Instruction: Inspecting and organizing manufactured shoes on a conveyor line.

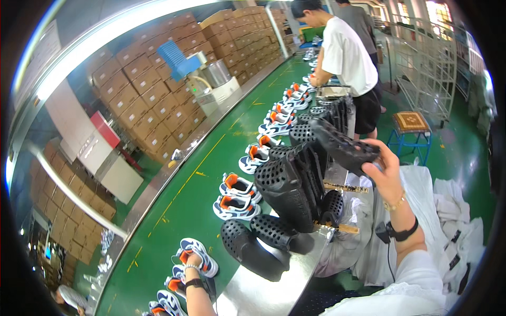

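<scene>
And here's the flat green conveyor belt (179,210), running near to far, white-and-navy sneakers with orange linings (240,211) strung along its right side, stacked brown cardboard cartons (139,89) beyond its left edge! Right of the sneakers stand the black, perforated shoe-shaped forms (284,195), with a flat silver metal plate (258,295) at their near end; farther right, a blue-framed square stool (411,122) beyond them.

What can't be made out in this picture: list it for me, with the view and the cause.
All in the head view:
- Left hand: fingertips hidden by the sneaker it reaches into.
- Black perforated piece: near end covered by the right hand.
- Nearest sneakers: cut off by the lower edge.
- Farthest sneakers: too small for detail.
</scene>
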The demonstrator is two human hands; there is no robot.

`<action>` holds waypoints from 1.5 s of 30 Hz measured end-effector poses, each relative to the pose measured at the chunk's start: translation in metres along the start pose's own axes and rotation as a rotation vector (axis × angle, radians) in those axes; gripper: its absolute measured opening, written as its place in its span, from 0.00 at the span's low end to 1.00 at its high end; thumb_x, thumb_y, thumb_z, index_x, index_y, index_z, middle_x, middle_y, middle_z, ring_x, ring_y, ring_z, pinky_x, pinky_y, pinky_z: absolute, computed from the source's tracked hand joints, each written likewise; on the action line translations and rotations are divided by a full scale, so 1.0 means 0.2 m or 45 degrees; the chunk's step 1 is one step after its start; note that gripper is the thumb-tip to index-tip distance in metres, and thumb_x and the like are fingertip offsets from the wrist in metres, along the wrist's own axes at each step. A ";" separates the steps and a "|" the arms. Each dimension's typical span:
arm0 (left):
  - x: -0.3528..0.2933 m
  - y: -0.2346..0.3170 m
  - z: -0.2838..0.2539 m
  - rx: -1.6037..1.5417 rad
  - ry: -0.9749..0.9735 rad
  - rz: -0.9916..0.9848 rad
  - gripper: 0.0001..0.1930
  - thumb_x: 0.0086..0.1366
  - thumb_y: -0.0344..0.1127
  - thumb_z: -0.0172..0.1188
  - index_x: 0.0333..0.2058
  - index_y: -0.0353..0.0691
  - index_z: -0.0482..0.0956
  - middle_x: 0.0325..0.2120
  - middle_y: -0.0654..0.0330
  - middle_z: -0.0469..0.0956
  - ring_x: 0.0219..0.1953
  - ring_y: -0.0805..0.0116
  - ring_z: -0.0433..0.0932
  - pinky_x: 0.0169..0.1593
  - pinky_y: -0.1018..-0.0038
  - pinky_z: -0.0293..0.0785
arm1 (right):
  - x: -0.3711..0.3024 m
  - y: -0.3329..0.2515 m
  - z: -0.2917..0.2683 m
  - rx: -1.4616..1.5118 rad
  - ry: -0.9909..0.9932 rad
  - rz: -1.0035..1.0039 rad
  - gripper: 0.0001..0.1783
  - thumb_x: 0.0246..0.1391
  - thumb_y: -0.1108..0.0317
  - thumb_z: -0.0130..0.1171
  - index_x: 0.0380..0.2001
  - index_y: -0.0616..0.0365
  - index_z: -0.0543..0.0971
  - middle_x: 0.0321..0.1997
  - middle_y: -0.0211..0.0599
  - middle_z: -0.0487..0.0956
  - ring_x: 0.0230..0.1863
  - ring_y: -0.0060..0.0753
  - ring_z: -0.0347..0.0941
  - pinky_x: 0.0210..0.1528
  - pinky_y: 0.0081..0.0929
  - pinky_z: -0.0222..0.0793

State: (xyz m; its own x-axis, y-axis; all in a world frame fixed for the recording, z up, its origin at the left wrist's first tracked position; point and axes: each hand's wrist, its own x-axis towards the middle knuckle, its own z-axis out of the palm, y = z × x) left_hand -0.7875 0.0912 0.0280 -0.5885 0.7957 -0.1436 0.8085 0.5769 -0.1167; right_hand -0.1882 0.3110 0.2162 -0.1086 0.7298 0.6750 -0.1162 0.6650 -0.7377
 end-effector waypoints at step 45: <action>-1.05 0.44 0.23 -1.542 1.008 -0.342 0.32 0.52 0.23 0.55 0.57 0.33 0.56 0.57 0.43 0.60 0.57 0.41 0.64 0.59 0.59 0.61 | -0.82 -0.28 2.06 -0.942 -1.486 -0.322 0.21 0.47 0.50 0.63 0.29 0.60 0.81 0.30 0.46 0.81 0.35 0.47 0.79 0.38 0.37 0.75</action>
State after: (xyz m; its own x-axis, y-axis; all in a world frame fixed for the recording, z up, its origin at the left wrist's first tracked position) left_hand -0.5924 -0.0332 0.0028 -0.8828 0.3030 0.3591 0.4278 0.2023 0.8810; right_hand -0.5712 0.0885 0.1525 -0.9519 0.2721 0.1406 0.2447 0.9517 -0.1854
